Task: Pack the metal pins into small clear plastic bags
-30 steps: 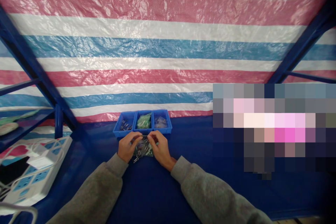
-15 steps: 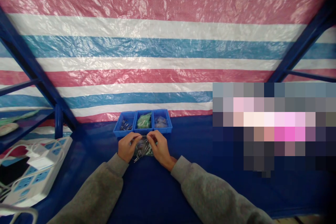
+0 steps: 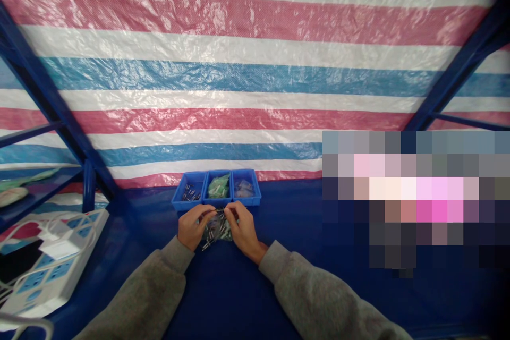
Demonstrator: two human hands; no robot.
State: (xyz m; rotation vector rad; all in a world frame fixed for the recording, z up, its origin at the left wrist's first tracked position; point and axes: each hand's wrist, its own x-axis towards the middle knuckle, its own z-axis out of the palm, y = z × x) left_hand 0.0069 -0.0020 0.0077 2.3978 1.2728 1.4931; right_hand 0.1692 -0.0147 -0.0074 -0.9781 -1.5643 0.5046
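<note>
My left hand [image 3: 195, 227] and my right hand [image 3: 241, 228] face each other over the blue table, both closed in a pinch. Between their fingertips runs a thin, pin-like metal piece [image 3: 220, 210], gripped at each end; its exact kind is too small to make out. Just below the fingers lies a clear plastic bag [image 3: 225, 231] with dark and silvery metal pins [image 3: 207, 241] on and around it. My hands partly hide this pile. Right behind them stands a blue tray with three compartments [image 3: 187, 205]: loose metal pins [image 3: 192, 193] at left, a green bag [image 3: 219, 187] in the middle, clear bags [image 3: 244, 188] at right.
A white power strip [image 3: 59, 271] with plugged-in adapters and cables lies at the left. Blue metal posts [image 3: 90, 183] rise on both sides, and a striped plastic sheet [image 3: 247, 79] hangs behind the table. The right side is blurred by a pixelated patch.
The view has tilted slightly, so things sit a little lower in it. Both hands keep their pinch on the thin piece, with hardly any other movement.
</note>
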